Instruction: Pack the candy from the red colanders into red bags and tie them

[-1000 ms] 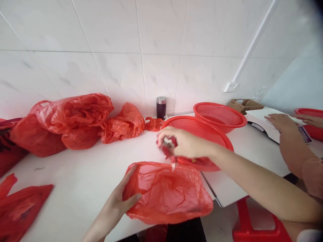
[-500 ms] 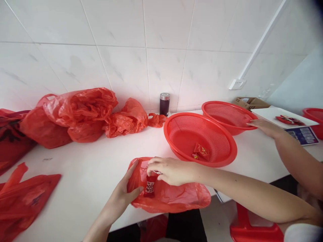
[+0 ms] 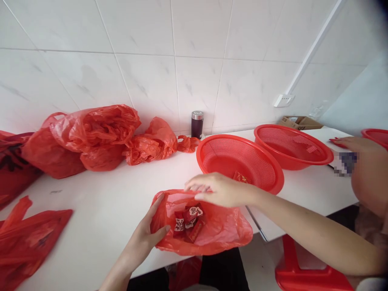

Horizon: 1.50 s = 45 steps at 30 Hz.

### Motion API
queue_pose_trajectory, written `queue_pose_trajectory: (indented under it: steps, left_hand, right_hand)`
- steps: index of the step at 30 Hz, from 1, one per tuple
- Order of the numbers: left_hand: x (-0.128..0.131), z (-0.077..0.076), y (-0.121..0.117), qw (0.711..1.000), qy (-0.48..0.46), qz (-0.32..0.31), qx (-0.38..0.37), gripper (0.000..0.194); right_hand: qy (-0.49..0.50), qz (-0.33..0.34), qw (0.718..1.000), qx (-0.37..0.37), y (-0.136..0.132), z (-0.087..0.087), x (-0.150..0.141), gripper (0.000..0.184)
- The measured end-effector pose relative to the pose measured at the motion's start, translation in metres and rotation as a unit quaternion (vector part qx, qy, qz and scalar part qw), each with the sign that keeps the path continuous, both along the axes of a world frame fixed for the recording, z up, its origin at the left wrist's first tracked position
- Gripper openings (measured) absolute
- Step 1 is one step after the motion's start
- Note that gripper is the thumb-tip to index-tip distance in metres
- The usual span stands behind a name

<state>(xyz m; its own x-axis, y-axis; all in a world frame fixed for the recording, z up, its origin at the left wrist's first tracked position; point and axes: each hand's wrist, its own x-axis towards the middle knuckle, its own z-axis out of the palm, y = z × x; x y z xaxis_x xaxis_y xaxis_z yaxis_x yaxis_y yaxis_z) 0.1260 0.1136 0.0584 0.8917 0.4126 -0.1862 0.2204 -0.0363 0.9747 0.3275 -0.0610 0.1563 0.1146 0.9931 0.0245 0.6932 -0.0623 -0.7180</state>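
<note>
We hold the left side of an open red plastic bag (image 3: pixel 221 234) with our left hand (image 3: pixel 145 236), thumb and fingers closed on its edge so that the mouth stands wide toward us. Inside, toward the left of the bag, lies a small cluster of red wrapped packets (image 3: pixel 179 224), some with white labels and dark lettering. Our right hand (image 3: pixel 216 192) is above the bag's far rim, fingers loosely extended and slightly curled, the thumb side apart from them. Just beyond our right forearm sits a red mesh colander (image 3: pixel 216 161), with a few red-and-gold packets (image 3: pixel 241 178) at its near side, partly hidden by the arm. A second red colander (image 3: pixel 292 143) stands behind it to the right, near a cardboard box (image 3: pixel 298 122). Further right, a co-worker's hand (image 3: pixel 353 144) is over a red item (image 3: pixel 337 141) by a white scale; we cannot tell how firmly it grips. Along the tiled wall, on the white table (image 3: pixel 103 198), we see a dark tumbler (image 3: pixel 197 127) upright and crumpled red bags (image 3: pixel 97 133) heaped to the left, while a flattened red bag (image 3: pixel 36 246) lies at the near left.
</note>
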Motion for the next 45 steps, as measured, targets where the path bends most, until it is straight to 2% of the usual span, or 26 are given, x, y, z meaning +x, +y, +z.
queue_pose_trajectory:
  steps: [2,3,5,7,8,10,12,15,19,21,24,27,29,33,35,41,43,45]
  left_hand:
    - [-0.002,0.001,-0.002,1.000,-0.003,0.012,0.009,0.082]
    - [-0.003,0.002,-0.003,1.000,-0.004,0.011,0.013,0.080]
    - [-0.006,0.003,-0.006,1.000,-0.010,0.005,0.023,0.077]
    - [-0.010,0.004,-0.008,0.999,-0.018,0.006,0.036,0.073]
    - [-0.012,0.004,-0.009,0.999,-0.021,0.009,0.041,0.072]
    - [-0.016,0.004,-0.012,0.999,-0.023,0.019,0.038,0.072]
    - [-0.018,0.006,-0.015,0.999,-0.025,0.030,0.012,0.073]
    - [-0.020,0.010,-0.021,0.997,-0.030,0.061,-0.035,0.074]
    - [-0.026,0.010,-0.021,0.991,-0.019,0.129,0.016,0.071]
    - [-0.031,0.008,-0.017,0.988,-0.007,0.142,0.052,0.068]
    - [-0.040,0.003,-0.011,0.984,0.019,0.157,0.086,0.065]
    - [-0.045,0.000,-0.010,0.978,0.045,0.178,0.096,0.065]
    - [-0.045,-0.001,-0.012,0.977,0.062,0.180,0.095,0.068]
    - [-0.043,-0.003,-0.015,0.980,0.089,0.156,0.082,0.070]
    - [-0.045,-0.005,-0.013,0.983,0.095,0.140,0.072,0.069]
    - [-0.058,-0.013,-0.004,0.993,0.093,0.056,0.041,0.066]
    - [-0.057,-0.014,-0.006,0.993,0.090,0.053,0.046,0.065]
    - [-0.055,-0.012,-0.009,0.993,0.085,0.057,0.049,0.062]
  right_hand:
    - [-0.052,-0.083,0.995,0.008,-0.010,0.003,0.025,0.033]
    - [-0.091,-0.122,0.988,-0.014,-0.016,0.002,0.040,0.037]
    - [-0.156,-0.184,0.963,-0.123,-0.031,-0.009,0.073,0.059]
    - [-0.166,-0.238,0.915,-0.282,-0.047,-0.027,0.100,0.091]
    - [-0.162,-0.246,0.894,-0.337,-0.054,-0.037,0.110,0.101]
    - [-0.156,-0.243,0.878,-0.382,-0.064,-0.057,0.118,0.099]
    - [-0.160,-0.233,0.884,-0.372,-0.068,-0.071,0.117,0.079]
    - [-0.166,-0.218,0.894,-0.356,-0.065,-0.079,0.114,0.050]
    - [-0.170,-0.202,0.906,-0.331,-0.062,-0.073,0.126,0.029]
    - [-0.179,-0.206,0.913,-0.305,-0.062,-0.066,0.133,0.027]
    - [-0.191,-0.200,0.918,-0.283,-0.061,-0.056,0.131,0.035]
    - [-0.187,-0.169,0.920,-0.302,-0.054,-0.056,0.115,0.047]
    - [-0.190,-0.155,0.917,-0.315,-0.048,-0.061,0.101,0.039]
    - [-0.223,-0.172,0.905,-0.318,-0.035,-0.066,0.091,0.015]
    - [-0.246,-0.190,0.898,-0.311,-0.034,-0.058,0.097,0.013]
    - [-0.294,-0.221,0.897,-0.245,-0.028,-0.019,0.107,0.021]
    - [-0.294,-0.215,0.895,-0.257,-0.023,-0.016,0.101,0.019]
    - [-0.290,-0.214,0.885,-0.295,-0.018,-0.022,0.093,0.012]
